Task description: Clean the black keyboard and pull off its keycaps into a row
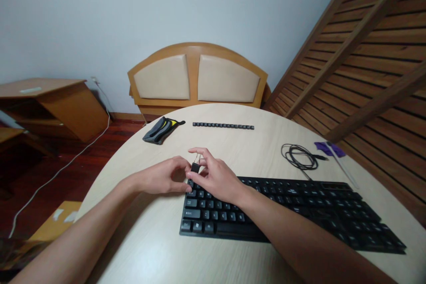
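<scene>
A black keyboard (233,230) lies on the round table, its left part nearest to me. At its upper left corner my right hand (216,179) pinches a black binder clip (195,167) with thin wire handles standing up. My left hand (166,175) is curved at the same corner, thumb on the keyboard's left edge and forefinger beside the clip. The keys under my right hand are hidden. Further back, a straight row of loose black keycaps (222,126) lies across the table.
A grey, black and yellow folded cloth item (159,131) lies at the back left. To the right are a coiled black cable (299,157), a purple cloth (321,147) and a pale thin stick (342,166). A wooden headboard (195,71) and slatted panel (349,53) stand behind the table (133,235).
</scene>
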`<state>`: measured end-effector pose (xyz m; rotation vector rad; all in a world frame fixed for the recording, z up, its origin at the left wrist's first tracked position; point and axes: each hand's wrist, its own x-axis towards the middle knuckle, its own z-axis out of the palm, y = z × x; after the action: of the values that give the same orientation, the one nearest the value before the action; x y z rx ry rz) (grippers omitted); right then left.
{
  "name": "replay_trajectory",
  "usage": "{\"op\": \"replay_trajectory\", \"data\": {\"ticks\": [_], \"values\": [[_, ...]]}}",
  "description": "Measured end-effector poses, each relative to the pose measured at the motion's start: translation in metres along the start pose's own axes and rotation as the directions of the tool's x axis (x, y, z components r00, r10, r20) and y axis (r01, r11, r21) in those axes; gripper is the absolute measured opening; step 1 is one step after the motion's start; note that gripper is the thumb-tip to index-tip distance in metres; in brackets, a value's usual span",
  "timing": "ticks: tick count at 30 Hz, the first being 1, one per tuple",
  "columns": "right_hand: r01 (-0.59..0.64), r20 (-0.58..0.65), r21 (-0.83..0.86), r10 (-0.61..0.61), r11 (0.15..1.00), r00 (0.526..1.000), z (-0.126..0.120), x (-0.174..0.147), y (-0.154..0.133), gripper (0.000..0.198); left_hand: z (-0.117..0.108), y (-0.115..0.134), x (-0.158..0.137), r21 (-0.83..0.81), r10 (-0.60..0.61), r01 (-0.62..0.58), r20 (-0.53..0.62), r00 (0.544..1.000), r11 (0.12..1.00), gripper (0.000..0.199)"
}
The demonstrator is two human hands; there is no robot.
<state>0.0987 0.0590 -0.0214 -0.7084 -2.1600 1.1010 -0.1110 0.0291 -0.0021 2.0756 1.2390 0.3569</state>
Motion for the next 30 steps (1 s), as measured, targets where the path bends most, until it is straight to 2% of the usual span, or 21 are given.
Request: {"op": "replay_trajectory", "data": {"ticks": [4, 6, 15, 20, 24, 30], "values": [[-0.024, -0.020, -0.017, 0.024, 1.000, 1.000, 0.0013, -0.0002, -0.0028, 0.023, -0.0005, 0.0021, 0.0002, 0.003, 0.007, -0.007, 0.004, 1.000, 1.000, 0.029], [-0.036, -0.018, -0.018, 0.036, 0.999, 0.999, 0.0027, -0.0002, -0.0034, 0.017, -0.0002, 0.0022, 0.0002, 0.015, 0.015, -0.015, 0.008, 1.000, 1.000, 0.028], [-0.073, 0.015, 0.093, 0.072, 0.993, 0.997, 0.0024, 0.0012, -0.0021, 0.016, -0.0001, 0.0037, -0.0009, 0.018, 0.004, -0.005, 0.028, 1.000, 1.000, 0.024], [-0.081, 0.031, 0.168, 0.077, 0.982, 0.997, 0.0042, 0.0005, 0.0003, 0.018, -0.0007, 0.0064, -0.0012, -0.043, 0.032, -0.030, 0.046, 0.998, 0.999, 0.024], [-0.104, 0.024, 0.248, 0.102, 0.963, 0.995, 0.0068, 0.0008, 0.0031, 0.022, 0.0017, 0.0061, -0.0014, -0.121, -0.007, 0.012, 0.037, 0.999, 0.993, 0.025], [-0.112, 0.023, 0.313, 0.111, 0.943, 0.994, 0.0085, 0.0018, 0.0034, 0.029, 0.0042, 0.0064, -0.0008, -0.178, -0.015, 0.030, 0.085, 0.996, 0.984, 0.026]]}}
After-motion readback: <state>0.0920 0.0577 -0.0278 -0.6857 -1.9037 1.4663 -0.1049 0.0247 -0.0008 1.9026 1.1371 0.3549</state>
